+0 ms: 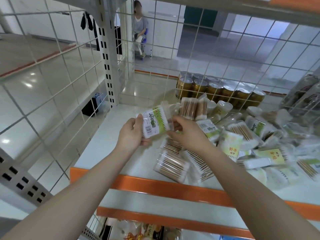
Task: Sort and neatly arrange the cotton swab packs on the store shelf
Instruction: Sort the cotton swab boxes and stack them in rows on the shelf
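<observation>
Fingers (138,118) of both hands were clamped on the green-labelled pack (155,121), held crosswise between them, jumbled packs (242,135) piled rightward.

A white wire grid (190,54) forms the back of the shelving. A perforated grey upright (107,66) stands at left of centre. The floor (52,87) beyond is glossy pale tile with bright reflections of ceiling lights. The far wall (164,32) is white, with a dark green door (199,16) to its right. A person (140,32) sits on a chair against that wall. A dark box (90,108) rests on the floor at left.
</observation>
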### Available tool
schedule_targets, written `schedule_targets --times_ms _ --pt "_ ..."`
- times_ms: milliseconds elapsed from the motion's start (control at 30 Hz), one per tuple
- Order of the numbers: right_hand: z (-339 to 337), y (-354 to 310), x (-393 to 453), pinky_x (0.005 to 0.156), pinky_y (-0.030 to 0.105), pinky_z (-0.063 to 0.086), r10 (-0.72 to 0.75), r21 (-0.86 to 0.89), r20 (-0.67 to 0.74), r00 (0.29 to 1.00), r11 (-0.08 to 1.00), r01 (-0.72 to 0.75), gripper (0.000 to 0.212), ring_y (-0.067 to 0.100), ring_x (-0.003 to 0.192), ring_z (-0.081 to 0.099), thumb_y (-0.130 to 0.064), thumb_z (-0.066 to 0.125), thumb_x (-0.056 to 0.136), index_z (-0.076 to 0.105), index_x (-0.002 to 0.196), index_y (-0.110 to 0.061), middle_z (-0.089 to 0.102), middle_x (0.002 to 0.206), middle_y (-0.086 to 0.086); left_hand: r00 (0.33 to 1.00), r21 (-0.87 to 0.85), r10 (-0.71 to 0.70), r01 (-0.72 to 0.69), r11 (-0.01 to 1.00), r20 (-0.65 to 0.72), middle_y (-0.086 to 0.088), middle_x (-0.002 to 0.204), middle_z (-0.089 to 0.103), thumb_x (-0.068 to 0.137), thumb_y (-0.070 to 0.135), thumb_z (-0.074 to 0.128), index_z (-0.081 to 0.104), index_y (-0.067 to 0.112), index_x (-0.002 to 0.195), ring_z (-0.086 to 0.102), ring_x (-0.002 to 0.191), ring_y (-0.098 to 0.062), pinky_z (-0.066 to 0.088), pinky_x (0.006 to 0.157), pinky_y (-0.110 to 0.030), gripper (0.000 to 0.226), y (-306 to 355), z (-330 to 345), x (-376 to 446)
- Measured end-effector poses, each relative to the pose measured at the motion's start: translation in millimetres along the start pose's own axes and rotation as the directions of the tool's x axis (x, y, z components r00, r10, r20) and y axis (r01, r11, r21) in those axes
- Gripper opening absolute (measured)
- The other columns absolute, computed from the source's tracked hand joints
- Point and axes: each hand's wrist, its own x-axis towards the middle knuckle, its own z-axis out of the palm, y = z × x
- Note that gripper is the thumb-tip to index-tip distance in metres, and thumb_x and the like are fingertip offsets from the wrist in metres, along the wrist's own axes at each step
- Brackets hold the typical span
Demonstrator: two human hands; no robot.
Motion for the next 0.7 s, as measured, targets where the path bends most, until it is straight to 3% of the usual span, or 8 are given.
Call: schedule_targets --times_ms 133,200,300,367,433,500,567,700 --pt "-2 0 1 0.091 0.038 0.047 0.028 0.004 -0.022 0.999 1.0 -0.028 0.032 0.018 0.102 0.057 -0.023 0.061 0.088 0.056 0.119 -0.017 0.062 0.114 0.002 0.996 0.149 0.058 -0.068 0.987 0.07 -0.014 0.088 0.069 0.085 0.053 0.04 0.063 0.004 0.088 0.065 0.084 -0.031 0.051 0.08 -0.051 0.054 -11 -2 -3" --pt "-4 0 1 0.093 0.038 0.046 0.03 0.009 -0.027 0.999 1.0 -0.029 0.031 0.019 0.105 0.057 -0.021 0.059 0.089 0.056 0.12 -0.017 0.062 0.117 0.002 0.996 0.144 0.072 -0.08 0.986 0.055 -0.013 0.089 0.069 0.089 0.039 0.048 0.064 0.002 0.084 0.064 0.085 -0.027 0.051 0.082 -0.049 0.04 -15 -2 -2" --pt "-8 -2 3 0.091 0.026 0.041 0.02 0.0 -0.023 1.0 1.0 -0.02 0.032 0.017 0.111 0.055 -0.017 0.054 0.093 0.053 0.125 -0.014 0.059 0.123 0.002 0.998 0.113 0.064 -0.067 0.991 0.03 -0.017 0.083 0.062 0.087 0.018 0.057 0.06 0.012 0.08 0.058 0.08 -0.025 0.05 0.084 -0.047 0.009 -17 -3 1" --pt "-11 -5 6 0.089 0.023 0.038 0.007 -0.005 -0.027 1.0 1.0 -0.007 0.033 0.016 0.113 0.053 -0.016 0.052 0.094 0.052 0.127 -0.012 0.057 0.127 0.002 0.998 0.098 0.057 -0.061 0.993 0.036 -0.011 0.081 0.061 0.086 0.009 0.058 0.056 0.018 0.088 0.059 0.08 -0.024 0.049 0.085 -0.043 0.009 -18 -4 3" --pt "-13 -8 9 0.09 0.022 0.037 -0.006 -0.005 -0.033 0.999 1.0 0.006 0.033 0.017 0.114 0.053 -0.015 0.051 0.095 0.052 0.127 -0.012 0.057 0.128 0.003 0.997 0.086 0.061 -0.065 0.994 0.048 -0.002 0.077 0.061 0.085 0.006 0.06 0.056 0.014 0.094 0.059 0.072 -0.013 0.049 0.079 -0.035 0.012 -20 -6 5" --pt "-15 -11 13 0.09 0.021 0.036 -0.017 -0.012 -0.029 0.999 1.0 0.017 0.033 0.017 0.115 0.052 -0.016 0.049 0.095 0.052 0.128 -0.012 0.057 0.128 0.002 0.995 0.093 0.08 -0.086 0.992 0.064 0.004 0.074 0.06 0.084 0.007 0.062 0.056 0.009 0.099 0.056 0.06 0.001 0.046 0.065 -0.017 0.016 -19 -8 6" --pt "-18 -13 16 0.089 0.02 0.036 -0.023 -0.003 -0.025 0.999 1.0 0.023 0.032 0.015 0.116 0.052 -0.017 0.048 0.096 0.053 0.127 -0.014 0.057 0.128 0.001 0.992 0.126 0.1 -0.11 0.986 0.077 0.005 0.074 0.059 0.083 0.01 0.065 0.058 0.01 0.098 0.054 0.055 0.002 0.039 0.054 -0.006 0.016 -22 -10 8" --pt "-23 -16 23 0.09 0.018 0.035 -0.008 0.033 -0.028 1.0 0.999 0.009 0.03 0.01 0.115 0.051 -0.018 0.047 0.096 0.054 0.125 -0.016 0.057 0.128 -0.001 0.982 0.264 0.144 -0.172 0.949 0.119 0.003 0.082 0.062 0.076 0.033 0.073 0.066 0.018 0.091 0.055 0.069 -0.009 0.04 0.061 -0.008 0.023 -26 -19 9"
